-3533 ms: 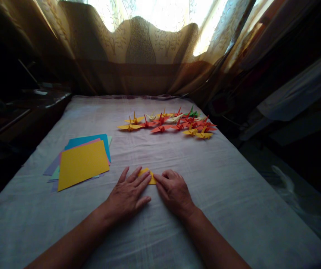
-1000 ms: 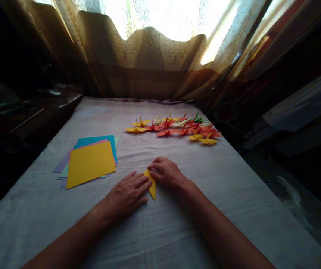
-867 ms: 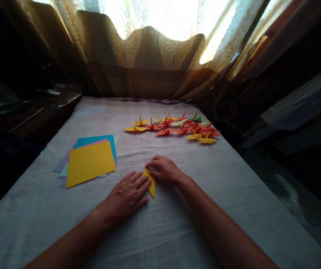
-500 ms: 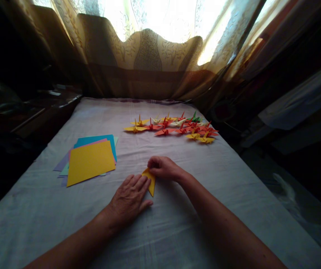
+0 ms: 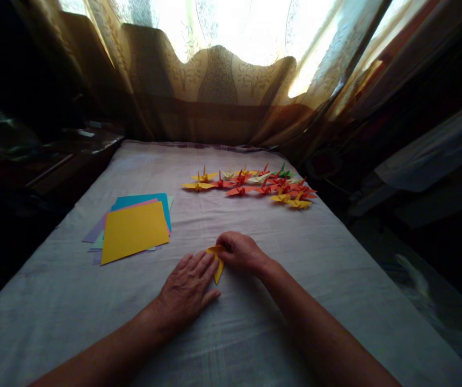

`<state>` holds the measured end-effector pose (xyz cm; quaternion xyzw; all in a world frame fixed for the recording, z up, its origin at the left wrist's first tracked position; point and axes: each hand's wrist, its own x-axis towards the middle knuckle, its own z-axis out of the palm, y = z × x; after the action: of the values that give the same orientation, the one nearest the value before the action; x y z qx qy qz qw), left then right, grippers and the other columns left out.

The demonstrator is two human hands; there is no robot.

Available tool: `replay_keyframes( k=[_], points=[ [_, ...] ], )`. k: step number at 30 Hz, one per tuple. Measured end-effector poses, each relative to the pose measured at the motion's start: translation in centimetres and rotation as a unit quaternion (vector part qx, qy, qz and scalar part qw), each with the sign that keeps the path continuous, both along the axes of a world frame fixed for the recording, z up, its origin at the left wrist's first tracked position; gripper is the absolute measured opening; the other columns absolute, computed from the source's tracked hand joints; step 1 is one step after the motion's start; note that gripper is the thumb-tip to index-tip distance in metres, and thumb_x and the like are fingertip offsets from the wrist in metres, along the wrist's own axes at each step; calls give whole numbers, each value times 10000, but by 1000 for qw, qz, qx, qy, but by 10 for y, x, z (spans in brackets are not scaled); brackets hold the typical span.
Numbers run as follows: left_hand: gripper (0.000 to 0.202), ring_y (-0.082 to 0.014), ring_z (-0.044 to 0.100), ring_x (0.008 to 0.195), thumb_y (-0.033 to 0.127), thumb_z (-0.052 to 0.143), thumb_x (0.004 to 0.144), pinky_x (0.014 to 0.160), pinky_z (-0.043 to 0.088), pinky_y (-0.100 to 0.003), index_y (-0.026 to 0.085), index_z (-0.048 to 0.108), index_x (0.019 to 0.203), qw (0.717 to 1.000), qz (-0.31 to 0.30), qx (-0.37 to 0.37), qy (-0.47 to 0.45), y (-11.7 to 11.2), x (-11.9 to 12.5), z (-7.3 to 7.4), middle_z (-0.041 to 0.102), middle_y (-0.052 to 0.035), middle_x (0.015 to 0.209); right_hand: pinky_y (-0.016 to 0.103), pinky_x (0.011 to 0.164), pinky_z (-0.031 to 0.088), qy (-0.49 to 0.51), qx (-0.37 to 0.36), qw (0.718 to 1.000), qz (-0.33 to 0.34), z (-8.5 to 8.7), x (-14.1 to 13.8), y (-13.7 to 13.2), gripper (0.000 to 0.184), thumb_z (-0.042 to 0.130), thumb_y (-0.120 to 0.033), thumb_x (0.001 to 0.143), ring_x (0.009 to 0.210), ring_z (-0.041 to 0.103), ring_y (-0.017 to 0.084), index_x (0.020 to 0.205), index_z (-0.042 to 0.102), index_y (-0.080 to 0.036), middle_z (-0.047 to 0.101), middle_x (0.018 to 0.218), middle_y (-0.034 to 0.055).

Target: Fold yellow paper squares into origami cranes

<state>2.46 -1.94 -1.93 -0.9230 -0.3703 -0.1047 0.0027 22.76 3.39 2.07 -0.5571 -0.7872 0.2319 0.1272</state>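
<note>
A small folded piece of yellow paper [image 5: 218,267] lies on the cloth-covered table [image 5: 336,269] in front of me. My left hand [image 5: 188,287] lies flat with fingers stretched out, its fingertips pressing the paper's left side. My right hand [image 5: 242,250] is curled, its fingers pinching the paper's top flap and bending it over. To the left sits a stack of coloured paper sheets [image 5: 134,228] with a yellow sheet on top.
Several folded paper cranes [image 5: 251,185] in yellow, red, orange, white and green are spread at the far right of the table. Patterned curtains [image 5: 223,75] hang behind. Dark furniture [image 5: 33,161] stands at the left, a drop at the right edge.
The right hand moved from beside the left hand to the paper's top and now folds the top flap down. The left hand stays flat on it. The view shifted slightly.
</note>
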Motion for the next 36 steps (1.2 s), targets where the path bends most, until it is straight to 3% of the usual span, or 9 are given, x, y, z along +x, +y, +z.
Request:
replay_keyframes(
  k=[4,10,13,18,22,26,28,32,36],
  points=[
    [548,-292,506,1285,565,420,968,1100,320,-448,230,531,1386,1000,7,0,-3,5,-2,2,562,-110,1412,230,662,401,8,-13,1000,-13,0,7,3,185,624,-158,785,747,614,141,928,711,-235,707,846,-9],
    [504,-285,506,1288,499,431,986,1110,321,-447,196,544,1372,999,-7,29,-32,10,11,11,582,-118,1393,236,590,361,-4,8,977,-213,-5,18,-4,107,613,-214,793,675,612,150,877,678,-224,709,771,3],
    [512,-289,515,1283,503,433,984,1096,337,-455,183,547,1368,999,-21,18,-27,12,22,11,591,-119,1388,244,587,362,-9,-8,970,-242,-5,19,-15,223,623,-244,801,677,626,165,1019,657,-219,707,765,5],
    [538,-285,514,1295,534,431,978,1100,319,-461,187,538,1375,1000,-15,-4,-18,20,27,9,577,-116,1410,246,621,431,66,-44,982,-169,-9,25,-38,450,594,-212,821,661,632,158,1268,543,-199,702,784,-9],
    [516,-272,493,1320,529,435,976,1125,268,-463,218,532,1377,999,-39,-31,-4,28,21,11,571,-85,1423,250,730,485,71,40,995,-49,-15,39,-43,570,563,-79,774,815,655,161,1325,517,-215,712,986,30],
    [530,-266,496,1316,540,459,963,1138,246,-441,227,525,1385,997,-57,-39,16,39,20,14,571,-81,1423,249,755,482,-56,169,982,59,-20,58,-21,398,549,-84,848,868,632,167,1192,654,-255,689,1016,54],
    [522,-271,496,1314,527,481,957,1143,239,-445,222,527,1379,997,-59,-38,23,44,21,15,578,-83,1413,257,728,477,-101,239,961,92,-21,63,-9,253,576,-163,894,829,620,170,1087,704,-265,689,982,50],
    [444,-292,476,1325,465,552,940,1143,231,-477,215,576,1306,998,-55,-15,14,49,22,22,596,-85,1381,321,828,468,-108,388,906,130,-24,61,-7,138,585,-188,922,958,612,204,946,714,-232,692,1086,75],
    [313,-282,571,1174,364,645,896,1062,339,-464,199,639,1162,998,-64,1,-5,39,19,30,662,-95,1240,321,830,452,-44,389,908,148,-26,43,-28,155,561,-194,940,887,618,177,829,669,-196,712,962,58]
  ],
)
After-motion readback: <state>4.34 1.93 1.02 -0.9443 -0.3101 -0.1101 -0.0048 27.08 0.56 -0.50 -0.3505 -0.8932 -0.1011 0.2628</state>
